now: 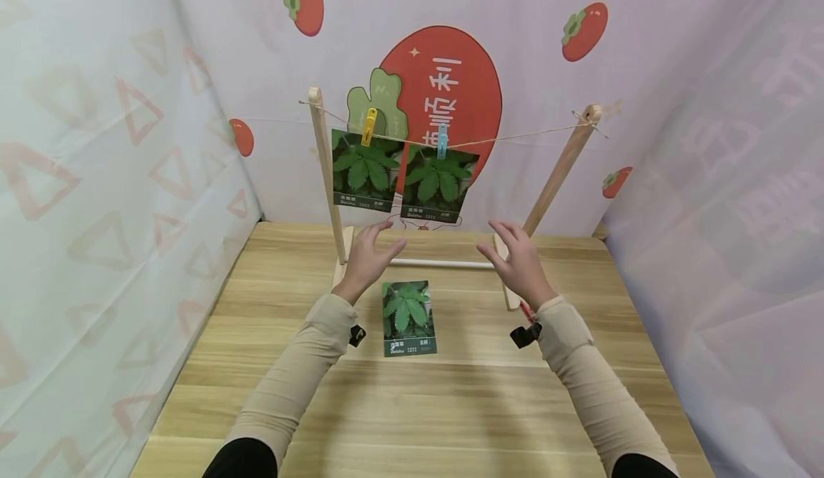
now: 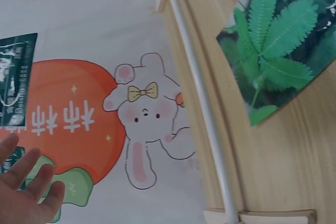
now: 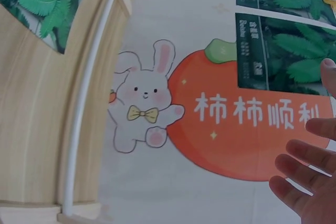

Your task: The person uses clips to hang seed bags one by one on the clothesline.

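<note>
1. The left hand hovers above the desk, near the left post; its fingers are spread and slightly bent, thumb apart.
2. The right hand hovers near the right post, fingers likewise spread, thumb turned inward.
3. A string runs between the post tops and sags in the middle.
4. A yellow clip holds the left card on it, and a blue clip the right card; both hang tilted, side by side, above the hands.
5. The third card, with the same green leaf picture, lies flat on the desk between the forearms.
6. Behind it, a white rod joins the frame's feet.
</note>
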Demonstrator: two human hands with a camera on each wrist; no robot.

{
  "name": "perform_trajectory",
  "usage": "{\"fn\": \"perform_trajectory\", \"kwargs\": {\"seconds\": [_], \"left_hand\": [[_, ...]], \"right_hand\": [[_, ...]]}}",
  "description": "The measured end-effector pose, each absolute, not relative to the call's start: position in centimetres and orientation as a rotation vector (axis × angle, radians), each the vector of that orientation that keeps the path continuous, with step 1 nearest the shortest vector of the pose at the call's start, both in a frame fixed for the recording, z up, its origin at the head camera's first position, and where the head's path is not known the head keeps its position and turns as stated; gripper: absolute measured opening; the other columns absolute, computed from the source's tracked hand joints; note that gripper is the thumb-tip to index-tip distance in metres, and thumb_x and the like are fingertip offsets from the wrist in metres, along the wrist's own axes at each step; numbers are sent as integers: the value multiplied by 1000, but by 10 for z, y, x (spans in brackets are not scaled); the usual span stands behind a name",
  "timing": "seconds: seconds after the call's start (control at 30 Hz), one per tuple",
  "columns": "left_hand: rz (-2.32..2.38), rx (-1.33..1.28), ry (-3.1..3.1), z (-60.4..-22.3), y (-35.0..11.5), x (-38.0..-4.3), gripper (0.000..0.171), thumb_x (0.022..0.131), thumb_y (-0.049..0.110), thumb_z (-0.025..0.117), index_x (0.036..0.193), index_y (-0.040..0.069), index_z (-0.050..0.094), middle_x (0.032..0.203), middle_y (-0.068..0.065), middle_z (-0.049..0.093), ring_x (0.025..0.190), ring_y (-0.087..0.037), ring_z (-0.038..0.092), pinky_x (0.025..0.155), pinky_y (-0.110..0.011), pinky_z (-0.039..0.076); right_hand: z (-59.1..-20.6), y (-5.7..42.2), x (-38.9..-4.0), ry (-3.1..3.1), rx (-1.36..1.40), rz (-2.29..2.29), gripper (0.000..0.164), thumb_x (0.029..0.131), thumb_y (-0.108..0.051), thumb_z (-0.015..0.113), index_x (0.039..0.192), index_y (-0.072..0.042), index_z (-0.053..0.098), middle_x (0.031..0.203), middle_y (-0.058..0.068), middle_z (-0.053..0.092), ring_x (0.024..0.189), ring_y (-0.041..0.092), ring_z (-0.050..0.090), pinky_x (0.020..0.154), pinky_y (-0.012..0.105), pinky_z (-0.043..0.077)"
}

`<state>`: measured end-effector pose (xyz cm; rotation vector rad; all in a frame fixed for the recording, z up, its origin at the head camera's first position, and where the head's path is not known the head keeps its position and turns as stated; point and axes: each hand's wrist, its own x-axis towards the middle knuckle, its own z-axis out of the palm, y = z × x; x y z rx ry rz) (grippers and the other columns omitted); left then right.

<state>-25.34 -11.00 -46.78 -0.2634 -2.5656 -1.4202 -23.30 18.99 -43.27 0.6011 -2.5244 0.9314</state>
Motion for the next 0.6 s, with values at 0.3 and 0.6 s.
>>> {"fn": "perform_trajectory", "kwargs": {"seconds": [0.3, 0.6], "left_hand": [[-1385, -283, -2650, -490, -114, -255, 59, 92, 42, 65, 139, 9, 52, 144, -13, 51, 136, -34, 44, 113, -53, 34], [-1380, -199, -2754, -513, -114, -255, 60, 92, 43, 65, 141, 12, 50, 146, -11, 49, 138, -33, 41, 113, -52, 34]], "right_hand": [[-453, 202, -230, -2586, 507, 944, 53, 93, -23, 67, 138, 1, 51, 130, 25, 54, 122, 42, 50, 102, 58, 40], [-476, 215, -227, -2617, 422, 949, 53, 93, -24, 67, 136, 3, 52, 127, 27, 55, 116, 44, 53, 98, 59, 43]]}}
